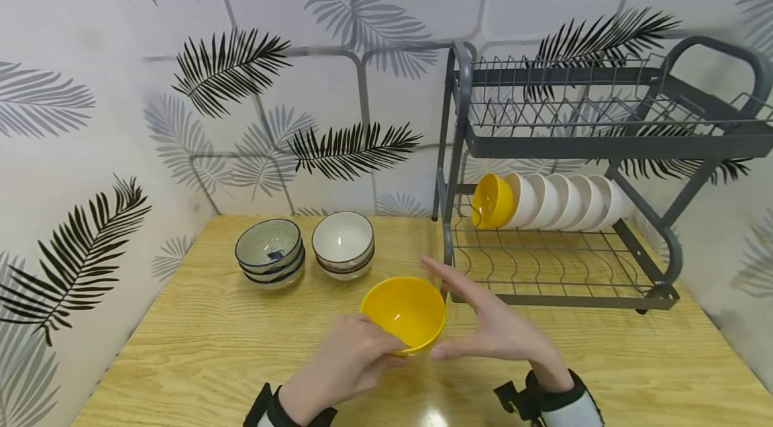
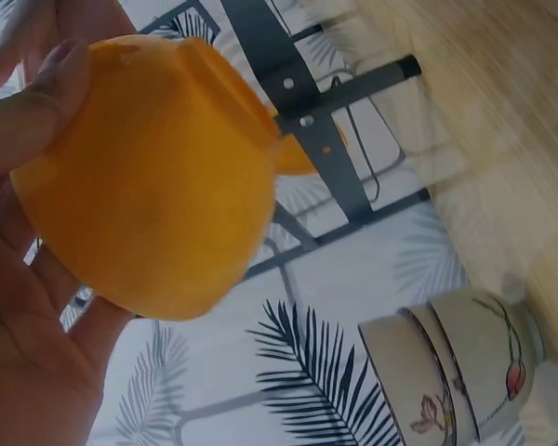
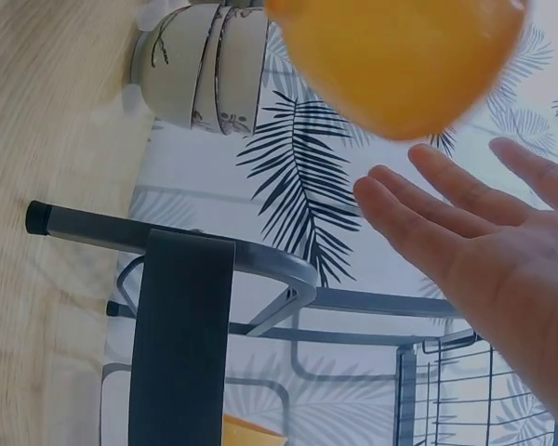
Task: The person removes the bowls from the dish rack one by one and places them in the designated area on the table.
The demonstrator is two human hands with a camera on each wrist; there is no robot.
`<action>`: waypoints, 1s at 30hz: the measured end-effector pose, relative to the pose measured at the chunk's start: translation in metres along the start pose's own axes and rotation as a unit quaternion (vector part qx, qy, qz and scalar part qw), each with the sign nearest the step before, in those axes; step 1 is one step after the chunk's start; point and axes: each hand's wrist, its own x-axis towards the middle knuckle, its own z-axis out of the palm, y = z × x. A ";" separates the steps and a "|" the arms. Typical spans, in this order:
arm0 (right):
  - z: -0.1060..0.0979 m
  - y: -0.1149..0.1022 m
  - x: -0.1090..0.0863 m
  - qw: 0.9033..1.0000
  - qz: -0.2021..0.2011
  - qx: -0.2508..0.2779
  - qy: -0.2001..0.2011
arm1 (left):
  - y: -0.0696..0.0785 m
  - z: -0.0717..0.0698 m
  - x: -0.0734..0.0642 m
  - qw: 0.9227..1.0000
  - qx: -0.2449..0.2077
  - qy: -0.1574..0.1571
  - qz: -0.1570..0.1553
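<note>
Yellow bowl (image 1: pixel 406 308): hangs clear of table (image 1: pixel 217 360), clamped by near rim in left grip (image 1: pixel 352 354), beside spread right grip (image 1: pixel 501 327).

Bare tabletop (image 1: pixel 187 353) near left and near right, yellow bowl (image 1: pixel 407 311) in the way near centre, two bowl stacks (image 1: pixel 270 254) far left, slim gap between, dish rack (image 1: pixel 604 146) blocking far right, free lower shelf (image 1: pixel 564 301) before its bowl row (image 1: pixel 546 202)

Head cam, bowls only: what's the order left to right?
Speckled bowl stack → brown-rimmed white bowl stack → held yellow bowl → racked yellow bowl → row of white bowls in the rack.
</note>
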 end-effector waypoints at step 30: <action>-0.004 0.004 -0.002 1.000 -0.001 0.018 -0.011 | -0.053 -0.028 -0.051 0.919 -0.039 -0.177 -0.350</action>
